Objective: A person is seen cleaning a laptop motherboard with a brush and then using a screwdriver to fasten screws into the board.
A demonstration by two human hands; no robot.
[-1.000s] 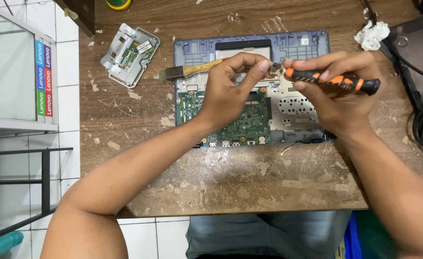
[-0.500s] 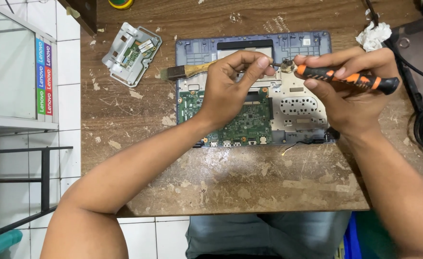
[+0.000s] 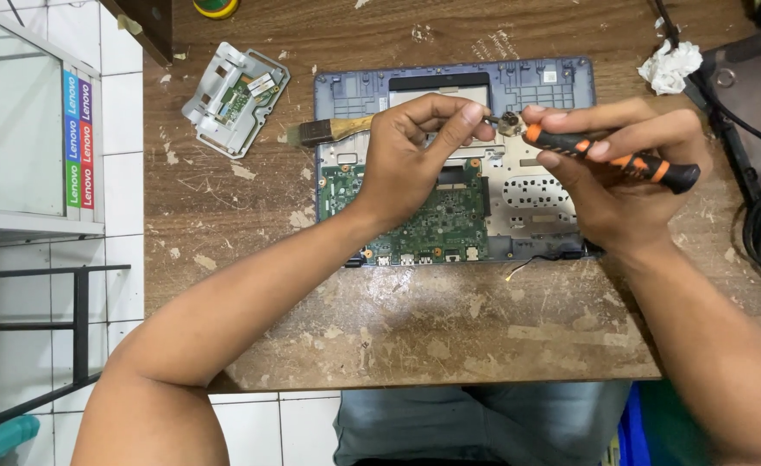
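The left hand [image 3: 415,160] pinches a tiny metal part [image 3: 508,123] above the open laptop base [image 3: 536,82] in the middle of the table [image 3: 449,319]. The right hand [image 3: 622,181] has a closed grip on one orange-and-black screwdriver [image 3: 609,155], tip at the part. To do this well, hold the part still and turn slowly. At 10 o'clock lie one brush [image 3: 333,130] and one grey metal bracket [image 3: 234,97]. One green board [image 3: 437,220] sits inside.

Head camera — looking down, close.
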